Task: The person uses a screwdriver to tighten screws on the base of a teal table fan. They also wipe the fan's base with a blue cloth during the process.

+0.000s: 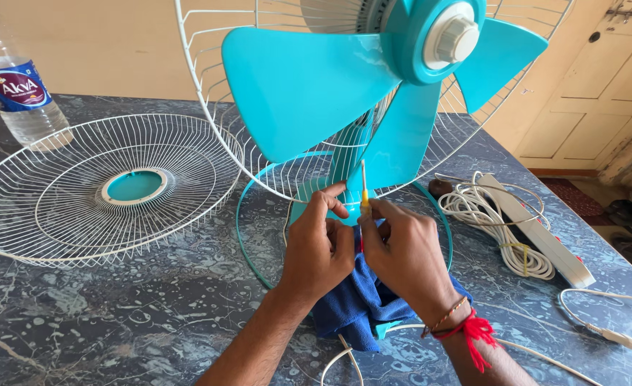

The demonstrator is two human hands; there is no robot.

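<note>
Your left hand (318, 246) and right hand (401, 250) meet at the base of the table fan, just below the turquoise fan blade (309, 86). The right hand grasps a small screwdriver (364, 187) with a yellow handle — its shaft points straight up, close to the lowest blade. The left hand is curled, with thumb and forefinger pinched beside the screwdriver handle; whether it grips a small part cannot be told. A blue cloth (362, 300) lies under both hands on the marble tabletop (116, 314).

Status of disassembly, judged from the layout:
- The front guard grille (108, 189) is already off and lies flat to the left, well apart from the fan.
- A turquoise guard ring (248, 250) lies loose on the table around the fan base.
- The blade is on its shaft, with the white blade cap (454, 36) in place.
- The rear guard (208, 86) is mounted behind the blade.

A plastic water bottle (16, 89) stands at the far left. A coiled white cable (487, 214) and a white power strip (537, 232) lie to the right.
</note>
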